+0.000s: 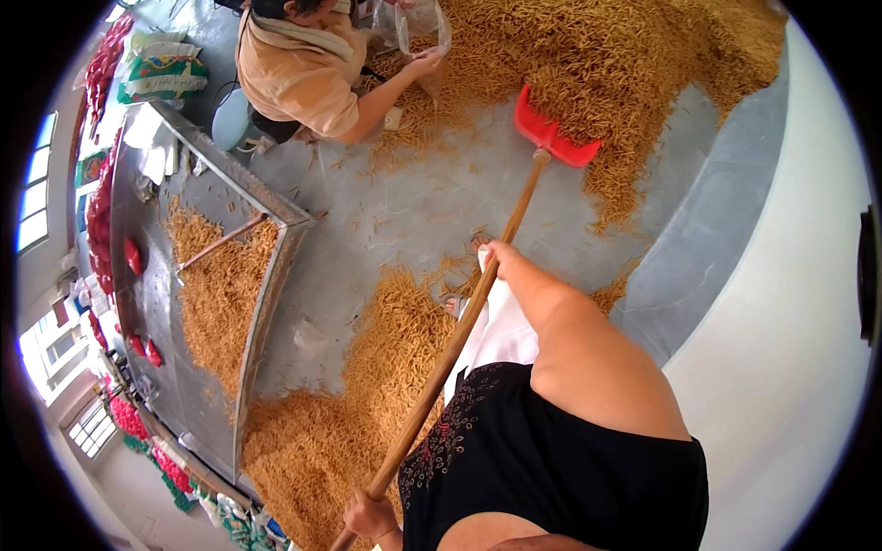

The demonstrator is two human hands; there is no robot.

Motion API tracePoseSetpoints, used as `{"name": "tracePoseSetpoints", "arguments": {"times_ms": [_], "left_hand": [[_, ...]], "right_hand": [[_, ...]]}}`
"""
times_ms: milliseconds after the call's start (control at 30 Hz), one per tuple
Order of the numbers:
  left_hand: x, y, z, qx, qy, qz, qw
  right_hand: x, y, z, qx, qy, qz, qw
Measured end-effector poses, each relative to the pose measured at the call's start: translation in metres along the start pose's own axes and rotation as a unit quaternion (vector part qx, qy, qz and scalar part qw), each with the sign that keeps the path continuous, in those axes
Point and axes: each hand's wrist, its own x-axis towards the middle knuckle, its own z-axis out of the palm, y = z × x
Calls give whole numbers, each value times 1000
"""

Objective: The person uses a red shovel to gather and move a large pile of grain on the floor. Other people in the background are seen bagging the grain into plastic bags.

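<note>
A long wooden-handled shovel with a red scoop (544, 138) runs diagonally across the view. My right hand (497, 259) is closed around the middle of its handle (450, 354). Near the lower end of the same handle, my left hand (371, 517) is wrapped round the wood. The scoop rests at the edge of a large heap of golden-brown stick-shaped pieces (634, 64), with some of them against and partly over its blade. Another heap of the same pieces (312, 441) lies beside my feet.
At the upper left a person (303, 64) sits on a blue stool (237, 119), holding a clear plastic bag (413, 23). A metal-edged table (276, 303) on the left bears more pieces and a long-handled tool (220, 243). A white wall (781, 367) curves along the right.
</note>
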Motion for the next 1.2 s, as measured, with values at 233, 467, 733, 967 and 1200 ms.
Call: {"name": "tracePoseSetpoints", "arguments": {"times_ms": [233,467,733,967,1200], "left_hand": [[-50,-68,96,-28,0,-44,999],[-82,-103,150,-77,-11,-69,995],[-106,-151,188,-92,-66,-141,984],[-137,-181,207,-146,-36,-68,986],[-147,-197,219,-181,-91,-95,975]], "right_hand": [[-53,72,9,14,84,7,996],[-105,92,29,-40,54,-44,997],[-177,131,65,-115,54,-77,989],[-242,143,89,-198,75,-107,971],[-256,147,96,-251,97,-129,954]]}}
